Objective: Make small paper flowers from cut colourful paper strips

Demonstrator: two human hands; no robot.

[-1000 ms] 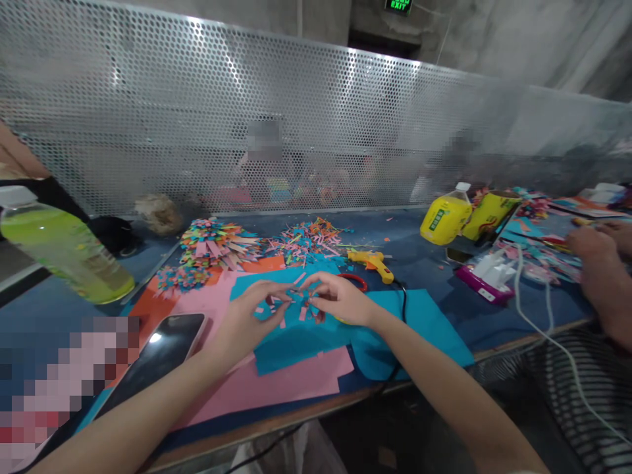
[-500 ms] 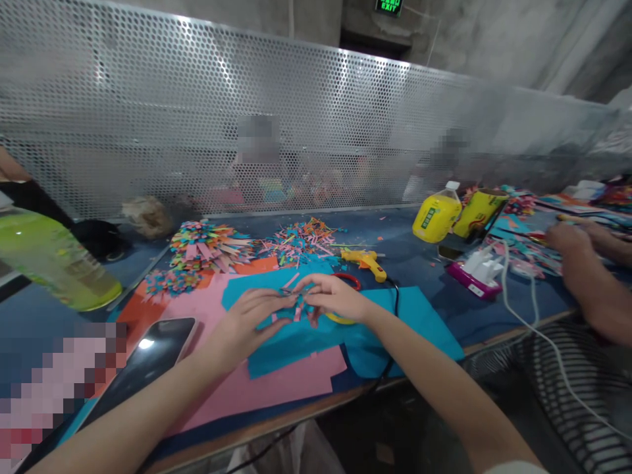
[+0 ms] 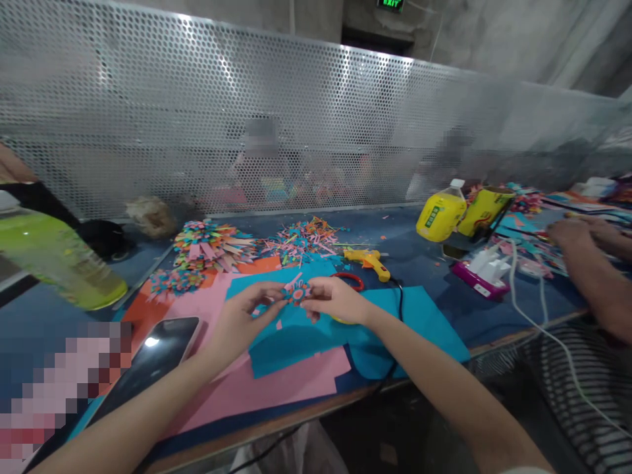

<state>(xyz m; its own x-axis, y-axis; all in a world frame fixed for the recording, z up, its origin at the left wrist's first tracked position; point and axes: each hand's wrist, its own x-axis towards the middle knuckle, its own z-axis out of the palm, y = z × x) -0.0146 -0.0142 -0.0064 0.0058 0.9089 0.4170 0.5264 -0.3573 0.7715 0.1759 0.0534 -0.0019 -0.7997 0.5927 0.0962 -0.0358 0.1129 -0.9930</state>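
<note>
My left hand [image 3: 241,319] and my right hand [image 3: 336,299] meet above a teal paper sheet [image 3: 301,332]. Both pinch a small paper flower [image 3: 296,291] made of pink and blue strips, held between the fingertips. Pink paper sheets [image 3: 276,385] lie under the teal one. A few loose pink strips lie on the teal sheet just below my hands.
A phone [image 3: 148,365] lies at the left, a green bottle [image 3: 54,260] behind it. Finished paper flowers [image 3: 212,247] and cut scraps [image 3: 303,238] sit further back. A yellow glue gun [image 3: 368,260], red scissors [image 3: 348,280], yellow bottles [image 3: 442,214] and another person's hand [image 3: 573,234] are right.
My hands have come together and lifted slightly, and the loose strips between my fingers are now gathered into a small flower shape. The view shifted a little.
</note>
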